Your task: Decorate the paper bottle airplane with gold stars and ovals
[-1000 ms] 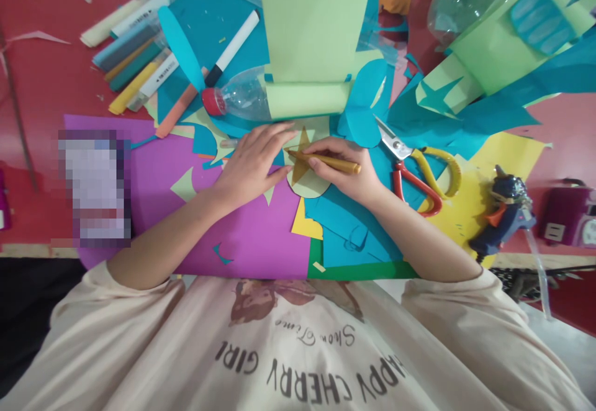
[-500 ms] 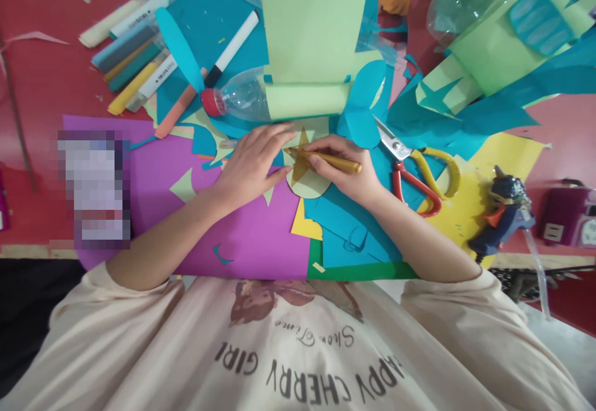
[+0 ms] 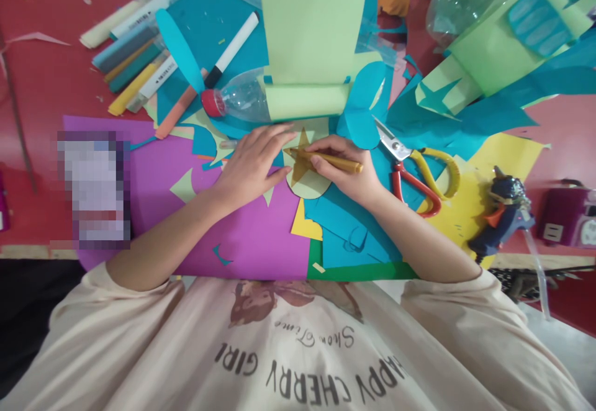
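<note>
My right hand (image 3: 343, 164) is closed around a brown-gold marker (image 3: 342, 162), its tip on a star (image 3: 302, 172) of the same colour. The star is on a pale green paper piece (image 3: 316, 184) with a rounded lower edge. My left hand (image 3: 256, 161) lies flat at that paper's left side, fingers stretched out and holding nothing. Just beyond both hands a clear plastic bottle (image 3: 244, 95) with a red cap lies on its side, wrapped in pale green paper (image 3: 307, 100). A blue paper shape (image 3: 363, 110) is at the bottle's right end.
Scissors (image 3: 410, 166) with red and yellow handles lie right of my right hand, and a glue gun (image 3: 503, 215) farther right. Several markers (image 3: 135, 57) lie at upper left. A blurred-out phone-like object (image 3: 95, 190) rests on purple paper (image 3: 251, 237). Another paper-wrapped bottle (image 3: 493, 45) is at upper right.
</note>
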Demonstrator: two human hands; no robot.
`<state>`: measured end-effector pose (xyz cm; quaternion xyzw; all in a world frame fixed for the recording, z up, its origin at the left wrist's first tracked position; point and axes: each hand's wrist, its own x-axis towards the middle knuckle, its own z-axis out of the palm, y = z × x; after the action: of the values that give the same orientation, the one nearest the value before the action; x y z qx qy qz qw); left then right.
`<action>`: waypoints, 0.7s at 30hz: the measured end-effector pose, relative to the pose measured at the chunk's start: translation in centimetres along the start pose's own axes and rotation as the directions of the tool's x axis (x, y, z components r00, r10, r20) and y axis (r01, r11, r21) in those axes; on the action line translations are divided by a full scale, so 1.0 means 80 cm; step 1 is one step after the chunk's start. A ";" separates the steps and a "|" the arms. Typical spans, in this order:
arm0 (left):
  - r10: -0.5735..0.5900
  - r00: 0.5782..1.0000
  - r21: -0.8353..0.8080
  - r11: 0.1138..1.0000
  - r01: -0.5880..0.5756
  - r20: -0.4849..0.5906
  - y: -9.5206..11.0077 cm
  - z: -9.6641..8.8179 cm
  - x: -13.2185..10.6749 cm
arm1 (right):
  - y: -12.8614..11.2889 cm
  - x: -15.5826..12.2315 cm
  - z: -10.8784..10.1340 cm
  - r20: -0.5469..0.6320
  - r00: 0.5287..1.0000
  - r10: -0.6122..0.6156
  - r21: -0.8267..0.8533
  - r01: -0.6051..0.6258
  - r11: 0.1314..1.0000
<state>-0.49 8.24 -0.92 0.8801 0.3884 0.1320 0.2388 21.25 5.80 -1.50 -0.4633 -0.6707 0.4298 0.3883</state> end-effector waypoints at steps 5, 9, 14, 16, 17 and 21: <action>-0.006 1.000 0.019 1.000 0.006 0.006 0.001 0.000 0.001 | -0.002 0.000 0.001 -0.031 1.000 0.004 0.018 -0.003 1.000; 0.002 1.000 0.040 0.999 -0.002 -0.002 0.002 -0.001 0.001 | -0.002 0.000 0.000 -0.016 1.000 0.005 0.017 -0.005 1.000; 0.016 1.000 0.044 0.999 -0.015 -0.008 0.001 0.000 0.000 | -0.004 0.001 -0.002 0.034 0.999 0.020 0.012 -0.021 1.000; 0.023 1.000 0.042 0.999 -0.022 -0.013 0.001 0.000 -0.001 | -0.004 0.001 -0.003 0.042 0.999 0.030 0.013 -0.031 0.999; 0.026 1.000 0.042 0.999 -0.025 -0.016 0.000 0.000 -0.001 | -0.004 0.001 -0.002 0.037 0.999 0.037 0.015 -0.038 0.999; 0.018 1.000 0.045 0.999 -0.017 -0.011 -0.001 0.001 -0.001 | -0.003 0.000 -0.001 -0.007 0.998 0.057 0.039 -0.057 0.998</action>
<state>-0.54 8.20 -1.03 0.8879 0.3850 0.1302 0.2155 21.22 5.76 -1.22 -0.4764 -0.6473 0.4516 0.3875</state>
